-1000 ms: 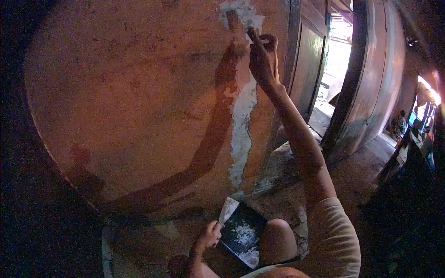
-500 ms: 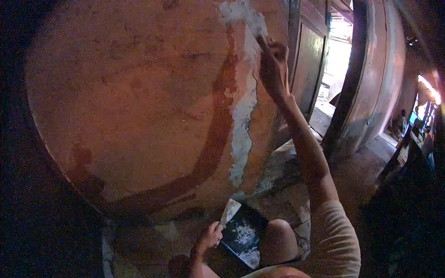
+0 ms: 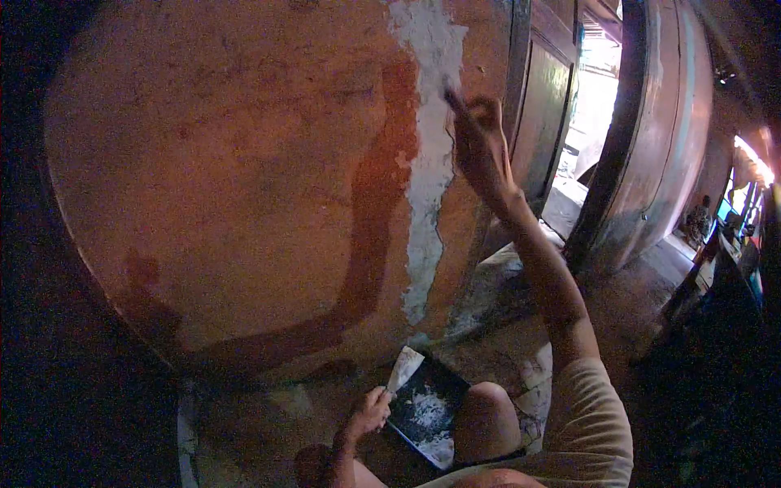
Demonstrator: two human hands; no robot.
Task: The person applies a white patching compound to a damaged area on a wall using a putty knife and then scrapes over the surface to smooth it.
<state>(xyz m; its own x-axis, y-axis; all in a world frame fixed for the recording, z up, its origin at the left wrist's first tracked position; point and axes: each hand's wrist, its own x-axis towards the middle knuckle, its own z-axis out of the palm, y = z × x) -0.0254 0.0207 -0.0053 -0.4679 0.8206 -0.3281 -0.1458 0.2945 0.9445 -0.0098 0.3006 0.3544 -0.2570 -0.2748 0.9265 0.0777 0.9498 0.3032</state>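
Observation:
My right hand (image 3: 480, 146) is raised at the orange wall (image 3: 244, 195), closed on a dark putty knife (image 3: 457, 104) held over the upper part of a ragged strip of white filler (image 3: 425, 244); the knife is blurred. My left hand (image 3: 374, 411) grips a second putty knife (image 3: 404, 366), its pale blade smeared with white paste, at the left edge of a black tray (image 3: 435, 374). Lumps of white paste (image 3: 429, 411) lie in the tray, which is beside my bent knee (image 3: 488, 411).
Right of the wall are a wooden door (image 3: 541, 114), a bright opening (image 3: 594, 106) and a pinkish wall panel (image 3: 663, 122). Tiled floor (image 3: 529, 370) runs below. Clutter (image 3: 708, 285) stands at the far right, with a small dim shape near it that I cannot make out.
My right hand and its knife have moved down and a little rightward along the filler strip. The upper strip looks more covered in white. My left hand has barely moved.

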